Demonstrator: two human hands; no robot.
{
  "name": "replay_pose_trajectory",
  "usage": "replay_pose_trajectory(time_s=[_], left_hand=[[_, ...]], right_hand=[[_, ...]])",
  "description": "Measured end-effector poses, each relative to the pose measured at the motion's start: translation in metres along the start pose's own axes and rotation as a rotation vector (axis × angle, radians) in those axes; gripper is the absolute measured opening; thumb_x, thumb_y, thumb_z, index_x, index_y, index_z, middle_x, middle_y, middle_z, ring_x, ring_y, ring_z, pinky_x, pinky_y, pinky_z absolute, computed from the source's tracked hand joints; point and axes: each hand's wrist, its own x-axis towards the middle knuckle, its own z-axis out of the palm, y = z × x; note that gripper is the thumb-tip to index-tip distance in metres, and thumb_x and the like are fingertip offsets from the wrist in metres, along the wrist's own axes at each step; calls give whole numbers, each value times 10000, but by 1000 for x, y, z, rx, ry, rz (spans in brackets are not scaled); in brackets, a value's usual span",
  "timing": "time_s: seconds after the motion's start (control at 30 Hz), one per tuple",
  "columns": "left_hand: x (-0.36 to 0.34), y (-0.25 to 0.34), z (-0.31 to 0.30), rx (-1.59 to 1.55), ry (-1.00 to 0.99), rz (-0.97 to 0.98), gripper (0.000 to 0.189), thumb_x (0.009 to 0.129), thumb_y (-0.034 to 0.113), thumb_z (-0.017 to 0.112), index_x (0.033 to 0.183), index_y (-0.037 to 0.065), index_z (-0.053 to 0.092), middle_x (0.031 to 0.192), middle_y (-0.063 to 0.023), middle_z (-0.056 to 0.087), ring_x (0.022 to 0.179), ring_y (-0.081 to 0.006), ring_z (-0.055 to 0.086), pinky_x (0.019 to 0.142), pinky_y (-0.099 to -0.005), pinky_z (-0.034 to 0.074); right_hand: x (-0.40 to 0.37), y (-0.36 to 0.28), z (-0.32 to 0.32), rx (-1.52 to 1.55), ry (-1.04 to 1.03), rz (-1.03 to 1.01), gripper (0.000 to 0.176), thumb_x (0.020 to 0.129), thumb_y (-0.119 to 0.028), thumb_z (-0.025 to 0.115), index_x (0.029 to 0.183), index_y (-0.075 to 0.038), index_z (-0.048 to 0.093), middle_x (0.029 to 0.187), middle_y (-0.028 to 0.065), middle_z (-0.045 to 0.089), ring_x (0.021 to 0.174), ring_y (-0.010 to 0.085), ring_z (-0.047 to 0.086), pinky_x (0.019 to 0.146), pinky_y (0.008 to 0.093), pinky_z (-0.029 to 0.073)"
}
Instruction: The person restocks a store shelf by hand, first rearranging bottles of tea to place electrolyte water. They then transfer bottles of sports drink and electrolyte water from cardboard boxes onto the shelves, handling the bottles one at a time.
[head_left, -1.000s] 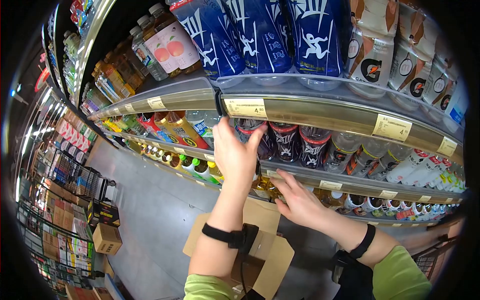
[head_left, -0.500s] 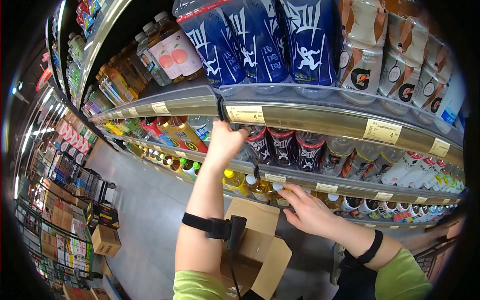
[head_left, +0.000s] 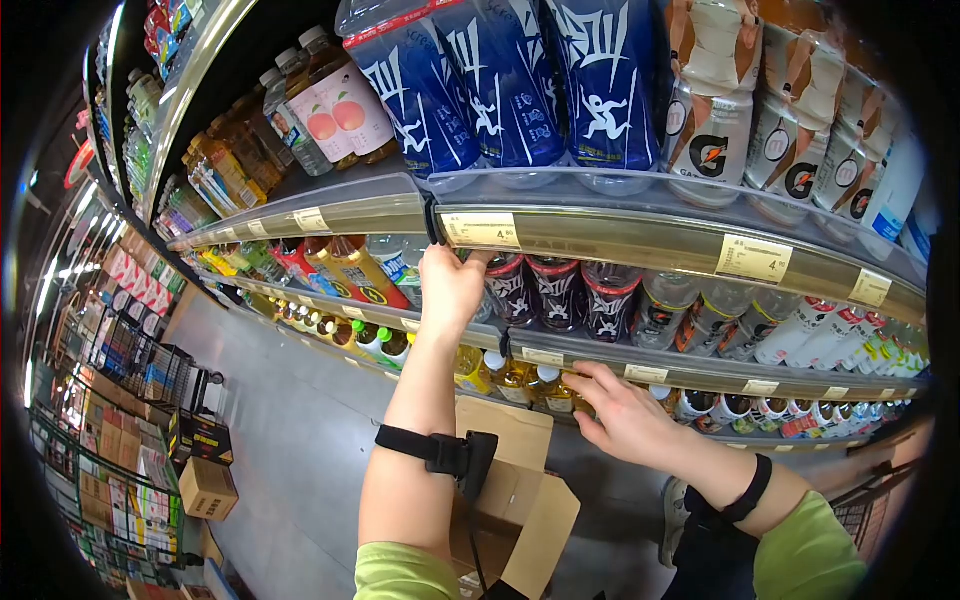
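My left hand [head_left: 452, 283] reaches up to the lip of the upper shelf [head_left: 640, 240], just below a yellow price tag [head_left: 481, 230]. Its thumb points right, toward dark bottles with red-trimmed labels [head_left: 557, 290] on the shelf below; the other fingers are hidden. Lower down, my right hand [head_left: 625, 415] has its fingers spread, with the tips at the edge of the lower shelf [head_left: 590, 372]. Bottles with yellow contents and white caps [head_left: 548, 388] stand beside those fingertips. Between my forearms sits a cardboard box [head_left: 530, 530] with its flaps open.
Large blue-labelled bottles [head_left: 605, 90] and Gatorade bottles [head_left: 708, 120] line the upper shelf behind a clear guard. To the left, a shopping cart [head_left: 165, 365] and a closed carton [head_left: 208, 489] stand on the grey floor [head_left: 290, 440]. A shoe [head_left: 673, 520] shows below my right arm.
The view has shifted slightly, so the shelves appear a little further left. My left hand stays at the shelf lip, and my right hand stays by the lower shelf edge.
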Motion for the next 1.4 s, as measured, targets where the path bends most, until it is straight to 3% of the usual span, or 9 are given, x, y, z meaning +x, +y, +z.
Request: replay_pose_trajectory(time_s=[0.07,0.13,0.27,0.4,0.47,0.63,0.87,1.2,1.4], left_hand=[[-1,0,0,-17,0,55,263,809,134,723,999,-42,675,818,-160,712,655,-213,650,659,-349,503],[-5,2,0,-30,-13,-145,315,846,111,701,1128,-14,637,1055,-119,699,657,-86,582,587,-249,471],[-50,26,-25,-293,144,-130,498,846,145,718,1294,41,524,1250,-91,567,627,-66,553,529,-212,451],[-119,38,-109,-107,-158,-411,405,872,155,688,1243,41,575,1027,-33,659,708,-78,601,594,-226,474],[-160,40,-159,13,-270,-371,369,885,136,662,1229,27,583,1064,-53,660,716,-82,606,621,-232,484],[-285,69,-281,176,-141,-387,345,846,99,685,1173,14,615,1018,-80,690,649,-52,556,601,-211,477],[-473,118,-374,57,165,-759,373,895,127,654,1238,8,568,1039,-87,680,787,-111,601,692,-241,492],[-569,45,-290,-72,109,-830,397,925,353,627,1077,-12,666,945,-72,701,831,-141,624,754,-279,499],[-501,-20,-239,198,-199,-968,882,797,765,484,1134,-31,657,1129,-240,652,1116,-341,609,949,-403,468]], right_hand=[[-3,-2,-4,-8,2,9,443,861,-145,616,1269,-33,488,1311,175,457,987,373,617,796,438,539],[-7,-3,-8,-13,-5,21,440,862,-148,617,1267,-32,489,1307,174,462,997,376,614,806,440,535],[-25,-10,-19,-14,-185,67,426,876,-217,606,1250,-32,523,1285,181,499,1096,369,575,903,428,499],[-55,-24,-33,-29,-265,-2,400,871,-218,610,1211,-16,546,1225,169,533,1101,356,568,934,427,480],[-72,-42,-52,-55,-249,-31,403,870,-217,613,1210,-11,546,1242,174,529,1121,351,557,952,417,470],[-125,-87,-97,-60,-234,-33,431,854,-184,639,1236,-14,536,1232,178,555,1139,350,544,979,413,448],[-196,-136,-123,-77,-248,18,440,819,-143,663,1223,-6,552,1200,185,583,1126,353,552,974,414,445],[-268,-145,-76,-112,-268,-119,402,819,-176,661,1171,2,586,1157,203,597,1121,376,538,979,421,434],[-288,-90,-6,-399,-361,-247,565,760,-325,702,1227,-41,559,1310,183,488,1281,366,392,1074,476,310]])
